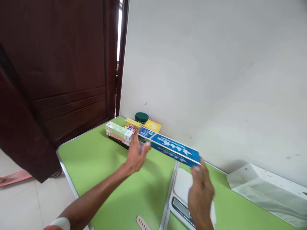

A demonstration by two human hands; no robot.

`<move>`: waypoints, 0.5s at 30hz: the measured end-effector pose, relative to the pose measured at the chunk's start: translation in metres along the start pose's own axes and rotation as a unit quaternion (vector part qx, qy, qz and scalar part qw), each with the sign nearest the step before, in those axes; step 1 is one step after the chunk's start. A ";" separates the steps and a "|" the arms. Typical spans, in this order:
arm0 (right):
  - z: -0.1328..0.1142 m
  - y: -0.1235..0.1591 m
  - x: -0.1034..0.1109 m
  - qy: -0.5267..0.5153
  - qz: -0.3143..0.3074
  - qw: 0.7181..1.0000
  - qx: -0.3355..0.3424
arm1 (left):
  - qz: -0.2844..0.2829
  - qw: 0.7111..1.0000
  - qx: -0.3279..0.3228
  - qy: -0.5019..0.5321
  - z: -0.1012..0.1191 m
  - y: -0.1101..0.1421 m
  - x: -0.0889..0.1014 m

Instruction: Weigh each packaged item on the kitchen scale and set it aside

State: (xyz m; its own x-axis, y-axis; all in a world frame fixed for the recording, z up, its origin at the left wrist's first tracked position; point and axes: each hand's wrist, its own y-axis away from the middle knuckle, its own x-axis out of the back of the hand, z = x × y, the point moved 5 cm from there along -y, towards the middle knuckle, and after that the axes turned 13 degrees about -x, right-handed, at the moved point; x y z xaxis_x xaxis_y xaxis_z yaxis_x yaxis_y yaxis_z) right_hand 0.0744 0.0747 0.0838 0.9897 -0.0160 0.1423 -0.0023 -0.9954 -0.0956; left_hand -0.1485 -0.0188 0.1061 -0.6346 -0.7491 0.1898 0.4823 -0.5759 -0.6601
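A long blue toothpaste box [172,147] with white lettering is held tilted above the table between my two hands. My right hand [201,191] grips its right end, with the thumb on the near side. At the left end, my left hand [136,153] holds the box, its thumb in front and its fingers partly hidden at the end. Beneath my right hand lies a white kitchen scale [182,195] with a small display. Just behind my left hand is a stack of slim cartons, the top one a pale green box [118,129].
Behind the stack stand a yellow box [132,124], another yellow box [153,125] and a dark green lidded jar [141,117]. A white perforated bracket-like piece [266,185] rests by the wall. A pale strap [142,223] lies at the near edge of the green table [96,169].
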 end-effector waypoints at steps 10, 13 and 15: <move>-0.008 -0.014 -0.153 -0.021 -0.156 0.986 0.058 | 0.020 0.969 0.051 -0.240 -0.099 -0.048 0.100; -0.004 -0.014 -0.159 0.000 -0.166 0.981 0.100 | 0.005 0.962 0.052 -0.268 -0.116 -0.043 0.098; -0.002 -0.015 -0.160 -0.001 -0.181 0.978 0.099 | 0.007 0.962 0.045 -0.269 -0.121 -0.042 0.098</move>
State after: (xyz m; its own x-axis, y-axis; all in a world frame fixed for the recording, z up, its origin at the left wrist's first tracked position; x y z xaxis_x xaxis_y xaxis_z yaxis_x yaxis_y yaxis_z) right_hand -0.0843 0.0917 0.0645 0.9208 0.3345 0.2004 0.3759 -0.8980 -0.2285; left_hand -0.3038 -0.0282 0.0642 -0.2356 -0.8037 0.5463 0.5535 -0.5731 -0.6044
